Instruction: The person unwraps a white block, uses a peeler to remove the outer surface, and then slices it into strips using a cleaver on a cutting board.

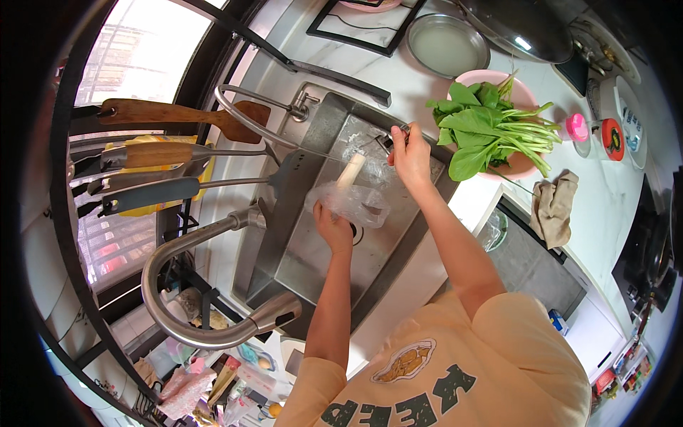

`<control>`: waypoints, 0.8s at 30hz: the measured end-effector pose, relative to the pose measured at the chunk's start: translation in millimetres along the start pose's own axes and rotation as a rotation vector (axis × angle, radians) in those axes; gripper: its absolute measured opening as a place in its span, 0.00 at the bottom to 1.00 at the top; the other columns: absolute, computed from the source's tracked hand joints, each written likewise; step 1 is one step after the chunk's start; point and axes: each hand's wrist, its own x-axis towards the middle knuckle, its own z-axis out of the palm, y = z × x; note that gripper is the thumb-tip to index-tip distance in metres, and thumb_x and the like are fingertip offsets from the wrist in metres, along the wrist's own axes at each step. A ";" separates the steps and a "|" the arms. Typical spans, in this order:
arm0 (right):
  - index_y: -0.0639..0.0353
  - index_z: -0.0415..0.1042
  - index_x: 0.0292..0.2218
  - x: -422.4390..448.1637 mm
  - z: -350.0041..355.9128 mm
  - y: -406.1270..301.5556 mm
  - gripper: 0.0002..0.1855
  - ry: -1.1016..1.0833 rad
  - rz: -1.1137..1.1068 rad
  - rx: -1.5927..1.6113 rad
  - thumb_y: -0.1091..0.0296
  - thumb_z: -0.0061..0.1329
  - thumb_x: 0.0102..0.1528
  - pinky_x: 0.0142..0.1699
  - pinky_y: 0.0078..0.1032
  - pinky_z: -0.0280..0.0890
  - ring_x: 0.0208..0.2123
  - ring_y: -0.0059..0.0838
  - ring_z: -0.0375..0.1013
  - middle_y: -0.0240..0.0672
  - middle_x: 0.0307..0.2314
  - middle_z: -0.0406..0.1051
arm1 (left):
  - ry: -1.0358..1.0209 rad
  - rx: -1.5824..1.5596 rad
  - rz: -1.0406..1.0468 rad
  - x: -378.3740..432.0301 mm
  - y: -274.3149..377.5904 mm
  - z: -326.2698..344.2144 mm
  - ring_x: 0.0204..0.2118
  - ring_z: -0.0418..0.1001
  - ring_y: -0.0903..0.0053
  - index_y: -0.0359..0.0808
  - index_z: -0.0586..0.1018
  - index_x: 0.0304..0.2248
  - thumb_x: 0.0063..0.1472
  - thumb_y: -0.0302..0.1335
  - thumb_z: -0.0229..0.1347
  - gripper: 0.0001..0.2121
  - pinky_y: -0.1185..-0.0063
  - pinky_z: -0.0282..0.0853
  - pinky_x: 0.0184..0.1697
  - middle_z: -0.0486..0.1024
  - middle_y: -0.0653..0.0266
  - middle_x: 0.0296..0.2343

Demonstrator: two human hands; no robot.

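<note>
Over the stainless steel sink [320, 269], my left hand [335, 229] grips a clear plastic bag [368, 205]. A pale, peeled stick-shaped vegetable [350, 171] stands out of the bag's far side; its lower end is hidden by the plastic. My right hand [410, 155] is closed on a small metal-bladed tool [385, 143], perhaps a peeler, at the sink's right side. Wet scraps or plastic film lie on the sink floor between the hands. Leafy greens [480, 125] rest across a pink bowl [520, 171] to the right of my right hand.
A curved faucet [181, 251] and a thin filter tap [251, 125] reach over the sink's left side. Spatulas [160, 113] hang from a black rack. On the counter are a metal bowl of cloudy liquid [448, 45], a beige cloth [555, 208] and a pink-lidded jar [576, 128].
</note>
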 end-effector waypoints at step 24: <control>0.62 0.55 0.26 -5.5 -5.1 4.9 0.15 -0.152 0.192 0.231 0.60 0.38 0.58 0.12 0.19 0.55 0.07 0.19 0.61 0.29 0.10 0.59 | -0.133 -0.767 -0.550 -12.0 -0.2 3.6 0.34 0.70 0.82 0.30 0.74 0.36 0.52 0.22 0.54 0.11 0.83 0.65 0.36 0.73 0.65 0.32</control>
